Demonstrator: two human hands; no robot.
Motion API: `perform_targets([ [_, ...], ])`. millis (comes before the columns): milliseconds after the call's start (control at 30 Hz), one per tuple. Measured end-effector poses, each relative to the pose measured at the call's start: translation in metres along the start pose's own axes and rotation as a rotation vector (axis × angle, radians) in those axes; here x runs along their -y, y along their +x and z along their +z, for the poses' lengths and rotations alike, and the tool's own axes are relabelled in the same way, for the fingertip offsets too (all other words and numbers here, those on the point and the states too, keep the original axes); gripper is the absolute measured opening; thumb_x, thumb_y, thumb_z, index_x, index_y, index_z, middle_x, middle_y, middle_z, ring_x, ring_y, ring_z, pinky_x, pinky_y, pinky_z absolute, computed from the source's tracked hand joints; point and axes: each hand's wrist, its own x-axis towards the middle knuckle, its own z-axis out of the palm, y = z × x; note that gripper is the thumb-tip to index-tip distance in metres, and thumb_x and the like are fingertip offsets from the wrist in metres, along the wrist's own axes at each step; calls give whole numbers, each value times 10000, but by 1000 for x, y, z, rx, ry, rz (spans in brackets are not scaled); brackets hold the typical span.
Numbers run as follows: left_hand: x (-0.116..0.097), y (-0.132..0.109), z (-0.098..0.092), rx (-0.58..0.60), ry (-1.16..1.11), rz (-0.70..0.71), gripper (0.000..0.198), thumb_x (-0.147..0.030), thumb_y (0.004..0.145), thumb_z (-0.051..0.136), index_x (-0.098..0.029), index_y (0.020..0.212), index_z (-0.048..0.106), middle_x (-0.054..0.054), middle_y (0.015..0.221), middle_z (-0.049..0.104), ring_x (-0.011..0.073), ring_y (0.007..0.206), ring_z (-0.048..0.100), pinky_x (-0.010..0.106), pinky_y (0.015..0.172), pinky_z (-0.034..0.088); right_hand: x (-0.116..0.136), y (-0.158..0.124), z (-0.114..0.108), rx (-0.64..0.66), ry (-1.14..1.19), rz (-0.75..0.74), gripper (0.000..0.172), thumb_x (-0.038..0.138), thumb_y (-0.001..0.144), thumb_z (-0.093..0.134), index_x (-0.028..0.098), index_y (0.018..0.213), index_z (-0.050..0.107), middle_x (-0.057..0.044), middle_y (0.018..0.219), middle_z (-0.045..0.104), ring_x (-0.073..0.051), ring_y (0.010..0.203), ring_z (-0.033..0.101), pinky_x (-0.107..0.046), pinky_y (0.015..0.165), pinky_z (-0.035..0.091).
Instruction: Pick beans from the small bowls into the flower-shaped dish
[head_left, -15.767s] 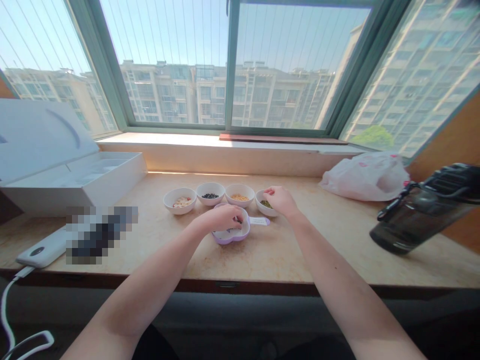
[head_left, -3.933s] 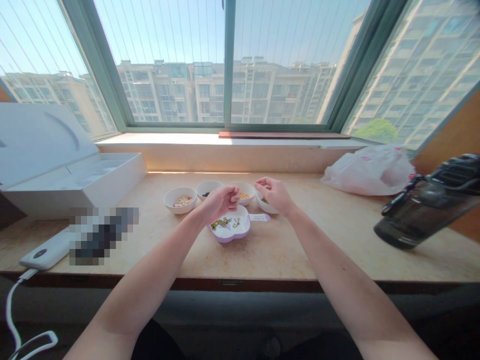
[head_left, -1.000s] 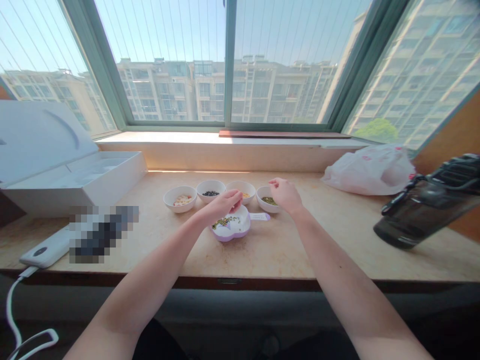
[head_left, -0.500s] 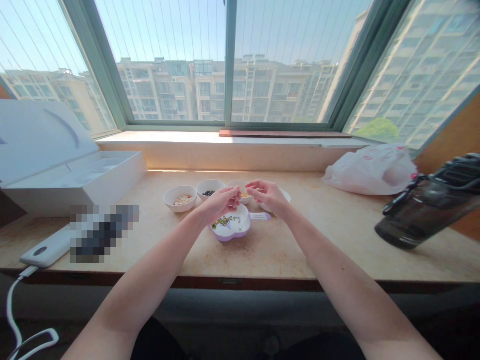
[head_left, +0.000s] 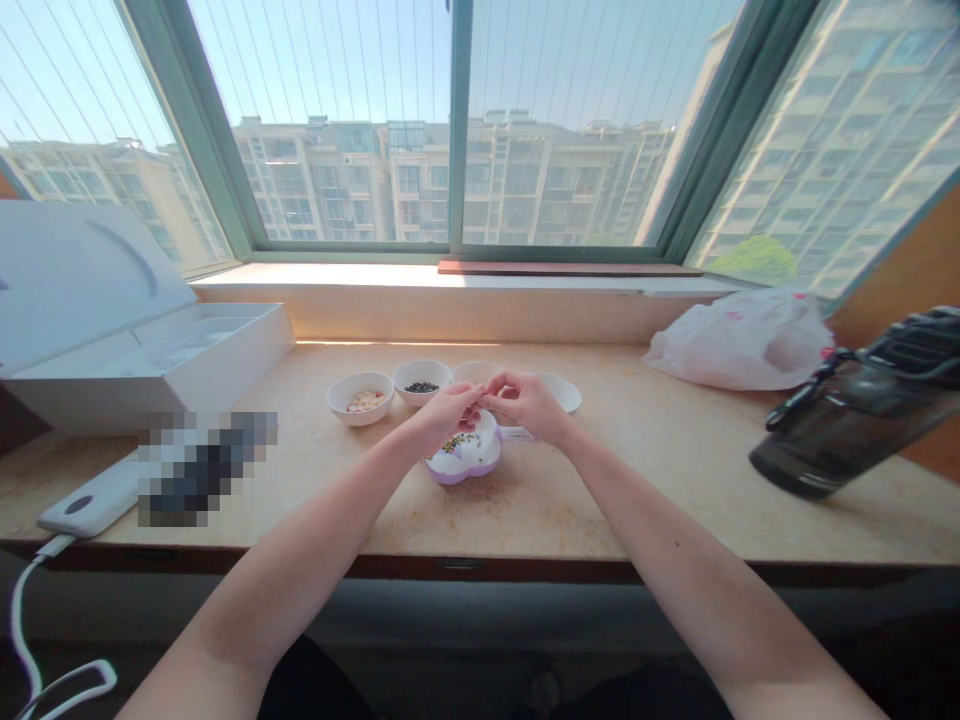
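Left hand (head_left: 450, 411) and right hand (head_left: 529, 404) meeting at fingertips, over far edge of purple dish (head_left: 463, 472).
Fingers bent in; can't tell if anything's gripped. Dish on table (head_left: 495, 522), near side of bowls, greenish beans (head_left: 466, 441) inside. Black-bean bowl (head_left: 422, 372) far left of hands.

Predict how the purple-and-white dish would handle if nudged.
The purple-and-white dish is probably stiff, given its smooth, lobed wall. Low and wide, it would likely slide before tipping. The loose beans inside look small and rounded, so they could roll if it tilts.
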Motion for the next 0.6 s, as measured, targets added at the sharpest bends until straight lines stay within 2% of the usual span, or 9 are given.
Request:
perform_targets([
  [133, -3, 0, 0, -32, 34, 10, 318, -430, 850, 685, -172, 765, 521, -56, 652, 415, 69, 564, 363, 219, 569, 300, -2, 0, -3, -8, -72, -17, 449, 616, 747, 748, 182, 804, 648, 18, 641, 617, -120, 542, 512, -257, 522, 366],
  [267, -5, -1, 0, -35, 38, 34, 272, -385, 850, 669, -163, 755, 542, -50, 652, 424, 68, 563, 367, 222, 561, 284, -7, 3, -6, -13, -138, -62, 395, 584, 819, 692, 193, 852, 650, -7, 777, 674, -125, 594, 548, -266, 569, 409],
  [367, -7, -2, 0, -41, 46, 37, 255, -388, 845, 678, -156, 794, 584, -41, 671, 461, 66, 566, 381, 225, 575, 316, -9, 4, -6, 6, -145, -60, 335, 543, 880, 631, 208, 893, 628, -11, 830, 677, -130, 626, 565, -268, 592, 431],
  [500, -11, -2, -1, -77, 45, 56, 229, -379, 862, 665, -155, 886, 628, -32, 688, 488, 69, 565, 420, 222, 569, 344, -7, 2, -5, 2, -114, 13, 282, 501, 896, 604, 220, 909, 602, 12, 732, 624, -133, 600, 545, -254, 547, 407],
  [600, -14, 0, -7, -160, 128, 109, 200, -308, 897, 597, -158, 1020, 642, -25, 682, 509, 90, 574, 471, 224, 566, 375, -4, 2, -5, -4, -56, 49, 301, 509, 887, 613, 210, 920, 609, 43, 626, 542, -122, 553, 500, -246, 519, 371],
])
